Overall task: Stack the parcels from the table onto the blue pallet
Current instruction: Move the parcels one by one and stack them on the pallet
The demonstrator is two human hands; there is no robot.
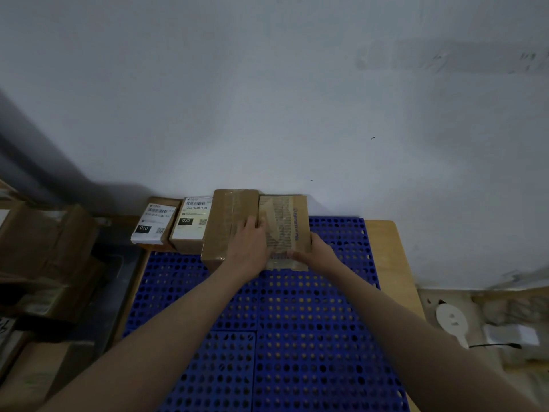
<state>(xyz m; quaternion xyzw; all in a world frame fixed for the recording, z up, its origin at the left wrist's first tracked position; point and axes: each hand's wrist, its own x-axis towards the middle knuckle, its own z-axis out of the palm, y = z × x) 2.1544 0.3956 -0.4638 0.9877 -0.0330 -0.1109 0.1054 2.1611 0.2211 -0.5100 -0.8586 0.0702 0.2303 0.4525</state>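
A blue perforated pallet point(282, 316) lies on a wooden table. Along its far edge, against the wall, stand several cardboard parcels in a row: one labelled 010 point(153, 223), one labelled 032 point(192, 223), a taller plain brown one point(228, 215), and a taped one with blue lettering point(285, 221). My left hand point(251, 245) lies flat across the seam between the plain brown parcel and the taped parcel. My right hand point(316, 251) grips the near right corner of the taped parcel.
More cardboard boxes point(44, 242) are piled at the left, beside the table. The white wall rises right behind the parcels. A white round object point(451, 321) and a black cable point(496, 345) lie on a surface at the right.
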